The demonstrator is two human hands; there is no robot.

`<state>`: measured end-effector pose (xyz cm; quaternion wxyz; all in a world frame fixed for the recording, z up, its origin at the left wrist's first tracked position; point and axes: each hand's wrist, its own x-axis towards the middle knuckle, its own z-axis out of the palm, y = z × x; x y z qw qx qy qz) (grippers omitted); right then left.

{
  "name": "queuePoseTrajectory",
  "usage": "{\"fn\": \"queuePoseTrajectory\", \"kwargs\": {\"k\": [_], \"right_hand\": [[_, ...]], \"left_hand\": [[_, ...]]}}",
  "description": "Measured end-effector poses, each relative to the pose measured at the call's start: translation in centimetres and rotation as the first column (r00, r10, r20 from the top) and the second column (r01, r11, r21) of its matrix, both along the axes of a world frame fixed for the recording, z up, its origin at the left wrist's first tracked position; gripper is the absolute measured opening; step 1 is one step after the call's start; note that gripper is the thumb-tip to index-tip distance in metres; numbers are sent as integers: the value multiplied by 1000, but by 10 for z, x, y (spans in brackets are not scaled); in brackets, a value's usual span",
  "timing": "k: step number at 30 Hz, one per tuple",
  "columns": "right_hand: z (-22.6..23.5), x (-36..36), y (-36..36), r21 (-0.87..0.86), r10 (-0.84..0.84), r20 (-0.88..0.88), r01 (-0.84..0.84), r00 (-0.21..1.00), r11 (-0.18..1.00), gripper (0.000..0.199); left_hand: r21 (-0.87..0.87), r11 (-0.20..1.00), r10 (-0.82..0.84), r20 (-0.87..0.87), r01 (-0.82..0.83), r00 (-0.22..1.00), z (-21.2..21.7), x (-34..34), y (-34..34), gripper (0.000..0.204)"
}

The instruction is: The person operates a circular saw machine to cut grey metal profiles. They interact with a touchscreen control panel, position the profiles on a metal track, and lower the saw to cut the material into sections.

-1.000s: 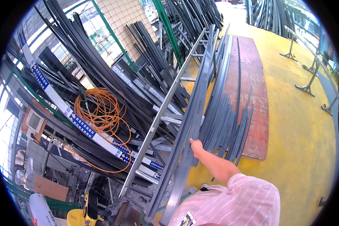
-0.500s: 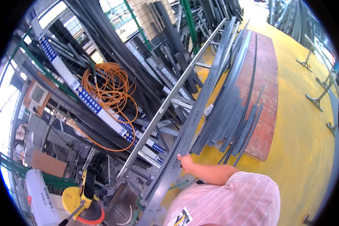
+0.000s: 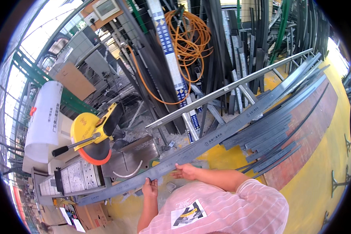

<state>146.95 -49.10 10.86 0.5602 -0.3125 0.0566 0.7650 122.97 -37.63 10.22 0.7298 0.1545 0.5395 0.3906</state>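
A long grey metal profile runs slantwise from the lower left to the far right, in front of a cut-off saw. My left hand grips its near edge, thumb on top and the other fingers partly hidden. Farther right along the same edge, my right hand holds it with the thumb over the rim and the fingers low. Beyond the profile stands the saw, with a yellow blade guard, a dark disc edged in orange-red and a black-gripped lever. Its metal base is beside the profile.
A metal ladder-like rack lies under the profile's far part. More grey profiles rest on a reddish board at right. An orange hose hangs among upright profiles. Left of the saw are a white roll and a perforated metal table.
The view has swung left, bringing the saw nearer the middle. My left hand has come into view on the profile. My right hand stays at its edge.
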Motion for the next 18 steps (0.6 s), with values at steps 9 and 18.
{"fn": "queuePoseTrajectory", "kwargs": {"k": [9, 18], "right_hand": [[-44, -43, 81, -183, -156, 251, 206, 955, 961, 35], [-49, -34, 170, -292, -276, 594, 523, 755, 801, 33]], "left_hand": [[-32, 974, 221, -52, -223, 974, -64, -178, 179, 19], [5, 953, 302, -72, -302, 951, -100, -327, 408, 19]]}}
